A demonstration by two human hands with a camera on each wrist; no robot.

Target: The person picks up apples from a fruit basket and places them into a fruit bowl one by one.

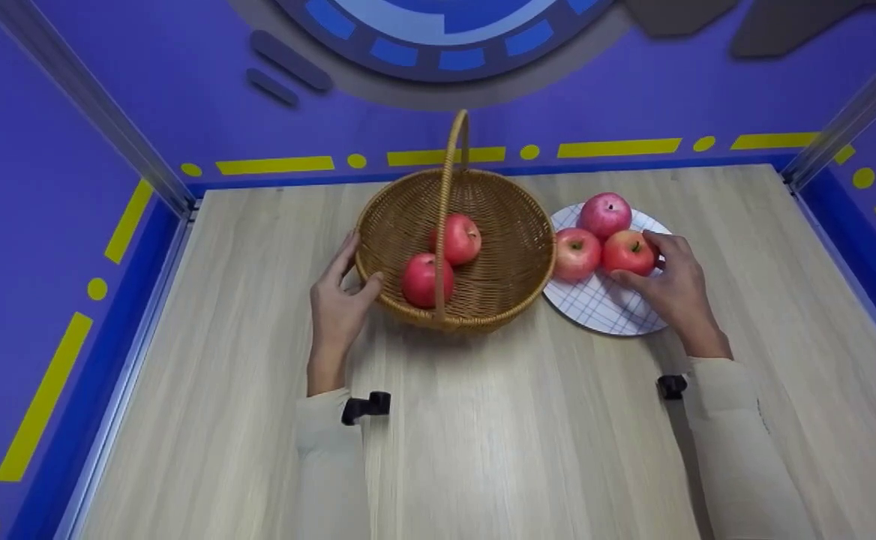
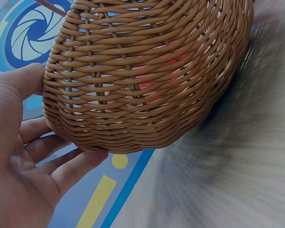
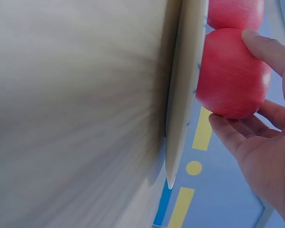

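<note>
A brown wicker basket (image 1: 498, 292) with a tall arched handle stands on the table, two red apples (image 1: 462, 238) inside it. My left hand (image 1: 339, 304) holds the basket's left side, thumb at the front of the rim and fingers spread along the outer wall. In the left wrist view, fingertips meet the weave (image 2: 118, 95). To the right, a checked plate (image 1: 610, 315) bears three apples. My right hand (image 1: 674, 289) grips the nearest right apple (image 1: 628, 253) between thumb and fingers; the right wrist view shows this apple (image 3: 232, 73) close over the plate.
Beside the held apple on the plate sit a paler red apple (image 1: 577, 253) and a pinkish one (image 1: 606, 214) behind. The plate's left edge lies close against the basket. Blue panels with yellow marks (image 1: 618, 148) wall the wooden table (image 1: 483, 450) at the back and sides.
</note>
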